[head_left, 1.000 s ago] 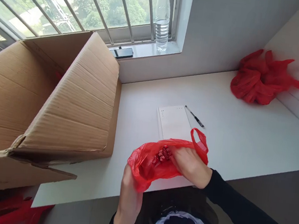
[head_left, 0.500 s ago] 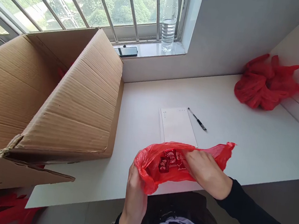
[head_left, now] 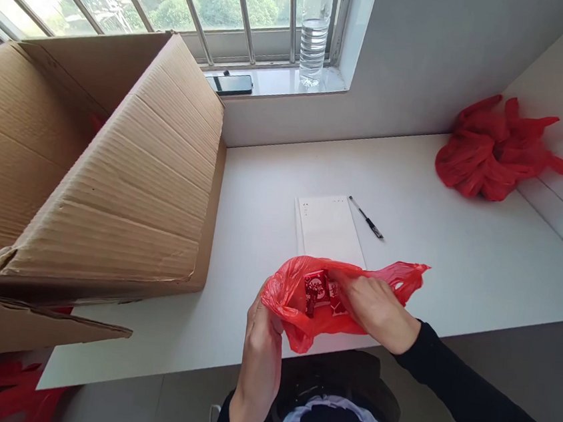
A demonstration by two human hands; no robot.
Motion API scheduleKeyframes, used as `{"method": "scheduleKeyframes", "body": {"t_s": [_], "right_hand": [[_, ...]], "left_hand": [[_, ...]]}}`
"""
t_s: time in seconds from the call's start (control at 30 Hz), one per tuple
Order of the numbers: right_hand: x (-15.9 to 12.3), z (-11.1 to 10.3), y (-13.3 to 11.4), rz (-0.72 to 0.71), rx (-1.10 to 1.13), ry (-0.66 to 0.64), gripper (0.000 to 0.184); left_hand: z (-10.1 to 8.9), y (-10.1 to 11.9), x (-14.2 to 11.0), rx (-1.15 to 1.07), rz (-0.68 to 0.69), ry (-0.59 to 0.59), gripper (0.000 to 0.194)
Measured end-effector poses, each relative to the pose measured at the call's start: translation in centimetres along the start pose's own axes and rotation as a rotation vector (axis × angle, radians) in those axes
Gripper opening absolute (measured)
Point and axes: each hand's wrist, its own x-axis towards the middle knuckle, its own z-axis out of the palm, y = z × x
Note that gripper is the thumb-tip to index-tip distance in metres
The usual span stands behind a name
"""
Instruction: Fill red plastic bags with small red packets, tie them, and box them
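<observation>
Both my hands hold a thin red plastic bag (head_left: 300, 320) over the near edge of the white table (head_left: 456, 270). My left hand (head_left: 260, 356) is closed, pinching the bag's left rim. My right hand (head_left: 377, 305) is closed on the bag's right side, its fingers at the opening. Inside the bag show several small red packets with white print (head_left: 321, 290). A loose red handle (head_left: 402, 277) trails right of my right hand.
A large open cardboard box (head_left: 114, 173) fills the left of the table. A white notepad (head_left: 330, 229) and black pen (head_left: 367, 219) lie just beyond the bag. A heap of red bags (head_left: 493, 156) sits far right. A water bottle (head_left: 314, 33) and phone (head_left: 232, 84) rest on the windowsill.
The bag's mouth has been drawn narrower and the red packets now show more plainly inside. My hands have come a little closer together; the bag's handle now trails right.
</observation>
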Motion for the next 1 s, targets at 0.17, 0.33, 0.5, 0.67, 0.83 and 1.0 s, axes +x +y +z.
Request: {"method": "scheduleKeyframes", "body": {"t_s": [0.17,0.33,0.5,0.67,0.83,1.0], "right_hand": [[0.9,-0.3,-0.3,0.076,-0.035,-0.040,0.033],[2.4,-0.3,-0.8,0.040,-0.013,-0.024,0.025],[1.9,-1.1,-0.7,0.070,-0.028,0.052,0.025],[0.8,-2.1,-1.9,0.163,0.034,0.195,0.025],[1.6,-1.4,-2.3,0.184,0.299,0.268,0.024],[1.4,-0.4,-1.2,0.125,0.171,0.176,0.020]], "left_hand": [[0.2,0.2,0.2,0.002,0.009,0.039,0.027],[-0.1,0.1,0.1,-0.016,-0.013,0.058,0.023],[-0.3,0.0,0.0,-0.021,-0.012,0.053,0.023],[0.0,0.4,0.1,0.024,-0.015,0.012,0.037],[0.1,0.4,0.2,-0.047,-0.033,0.016,0.027],[0.1,0.3,0.4,-0.054,-0.010,0.039,0.019]]}}
